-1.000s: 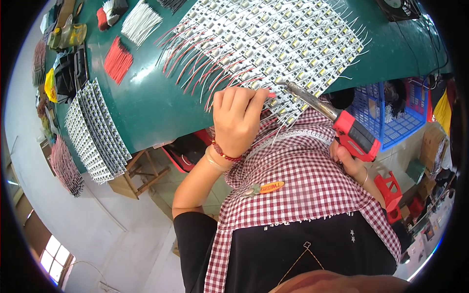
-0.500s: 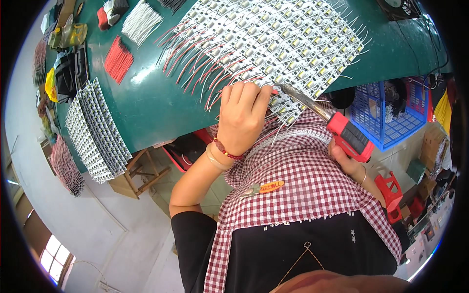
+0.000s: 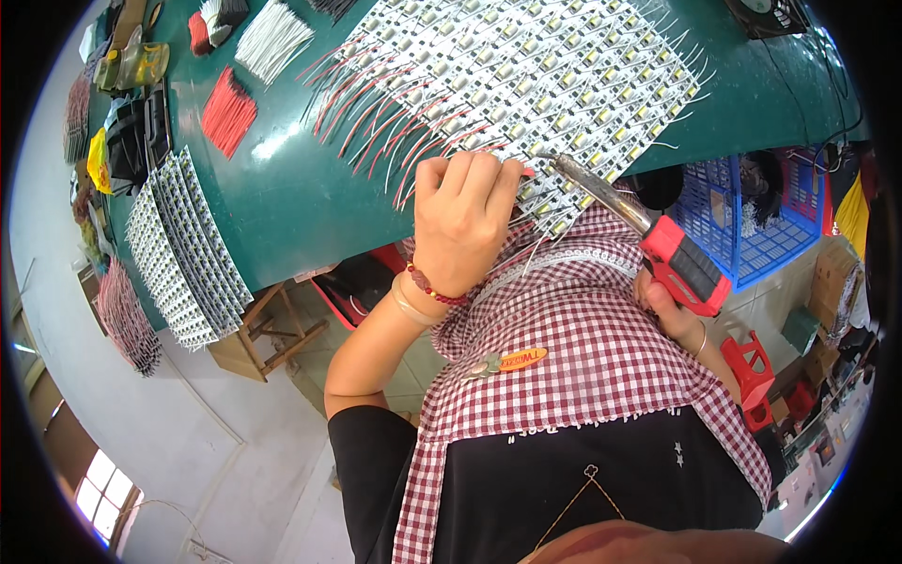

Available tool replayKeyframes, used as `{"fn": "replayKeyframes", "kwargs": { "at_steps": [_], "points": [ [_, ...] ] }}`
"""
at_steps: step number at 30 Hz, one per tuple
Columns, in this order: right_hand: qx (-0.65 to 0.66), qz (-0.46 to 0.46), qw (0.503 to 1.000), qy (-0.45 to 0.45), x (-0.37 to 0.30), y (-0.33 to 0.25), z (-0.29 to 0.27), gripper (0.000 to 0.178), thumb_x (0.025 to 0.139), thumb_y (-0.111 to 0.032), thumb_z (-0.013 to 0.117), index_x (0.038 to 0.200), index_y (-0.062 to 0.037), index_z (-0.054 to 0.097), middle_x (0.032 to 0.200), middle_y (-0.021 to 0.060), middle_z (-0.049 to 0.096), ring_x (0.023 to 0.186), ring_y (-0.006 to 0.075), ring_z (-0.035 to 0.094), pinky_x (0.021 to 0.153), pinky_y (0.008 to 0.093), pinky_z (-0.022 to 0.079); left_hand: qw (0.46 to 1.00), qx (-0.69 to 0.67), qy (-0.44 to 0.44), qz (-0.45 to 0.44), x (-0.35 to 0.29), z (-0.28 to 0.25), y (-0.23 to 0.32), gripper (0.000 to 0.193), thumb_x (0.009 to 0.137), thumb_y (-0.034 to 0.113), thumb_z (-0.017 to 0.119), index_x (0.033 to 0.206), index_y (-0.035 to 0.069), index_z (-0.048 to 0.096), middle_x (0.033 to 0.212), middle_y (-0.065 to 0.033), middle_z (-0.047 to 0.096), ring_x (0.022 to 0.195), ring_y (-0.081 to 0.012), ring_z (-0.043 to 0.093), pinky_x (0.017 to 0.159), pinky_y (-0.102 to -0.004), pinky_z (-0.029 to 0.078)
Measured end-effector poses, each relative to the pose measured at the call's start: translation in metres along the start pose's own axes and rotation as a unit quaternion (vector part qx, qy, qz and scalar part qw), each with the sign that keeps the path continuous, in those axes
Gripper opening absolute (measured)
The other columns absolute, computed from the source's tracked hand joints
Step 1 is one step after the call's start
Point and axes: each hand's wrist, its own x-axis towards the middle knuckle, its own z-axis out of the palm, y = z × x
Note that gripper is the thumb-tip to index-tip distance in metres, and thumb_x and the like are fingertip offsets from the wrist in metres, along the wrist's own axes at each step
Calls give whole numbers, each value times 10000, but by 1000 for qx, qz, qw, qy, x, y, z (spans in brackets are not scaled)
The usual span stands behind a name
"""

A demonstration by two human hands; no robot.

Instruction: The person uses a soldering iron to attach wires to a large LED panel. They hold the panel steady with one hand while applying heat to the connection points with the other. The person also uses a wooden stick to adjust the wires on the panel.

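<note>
My left hand [image 3: 460, 209] is closed in a pinch at the near edge of a sheet of white LED circuit boards [image 3: 526, 70]. A short red wire [image 3: 528, 172] shows at its fingertips; the rest is hidden by the fingers. My right hand [image 3: 669, 308] is wrapped round the red and black handle of a soldering iron [image 3: 684, 263], partly behind it. The iron's bent tip is over the boards, just beyond my left fingertips; whether it touches cannot be made out. Red and white wires [image 3: 376, 117] stick out along the sheet's left edge.
On the green table [image 3: 301, 207] lie bundles of red wires [image 3: 228, 113] and white wires [image 3: 272, 40], and more LED board strips [image 3: 193, 254] at the left edge. A blue plastic basket [image 3: 747, 221] stands right of the table, below a black fan [image 3: 766, 14].
The soldering iron's handle and my right hand have shifted slightly right, and the tip has moved a little away from my left fingertips. My left hand has moved slightly left, still pinching.
</note>
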Motion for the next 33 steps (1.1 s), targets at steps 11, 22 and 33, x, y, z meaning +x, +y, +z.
{"fn": "replayKeyframes", "kwargs": {
  "at_steps": [11, 22, 33],
  "points": [
    [89, -5, 995, -44, -11, 5, -7, 168, 902, -170, 603, 830, -19, 587, 720, 27, 566, 652, 133, 529, 602, 284, 424, 998, -31, 49, -31, -4, -3, 20, 232, 695, 5, 661, 906, 100, 679, 746, 6, 506, 706, -162, 516, 666, -320, 358],
    [2, 7, 1000, -1, -11, 7, -5, 154, 825, -158, 661, 768, -21, 619, 679, 55, 605, 600, 175, 574, 576, 302, 444, 996, -82, -1, -34, -7, 2, 18, 307, 672, -36, 636, 960, 60, 687, 737, -19, 483, 677, -179, 493, 627, -321, 362],
    [-30, 11, 999, 6, -12, 11, -4, 145, 815, -161, 665, 807, -22, 623, 741, 73, 604, 654, 212, 574, 600, 326, 443, 997, -75, -9, -25, -4, 1, 15, 286, 690, -34, 632, 953, 66, 687, 736, -16, 491, 684, -176, 500, 643, -315, 359]
  ]
}}
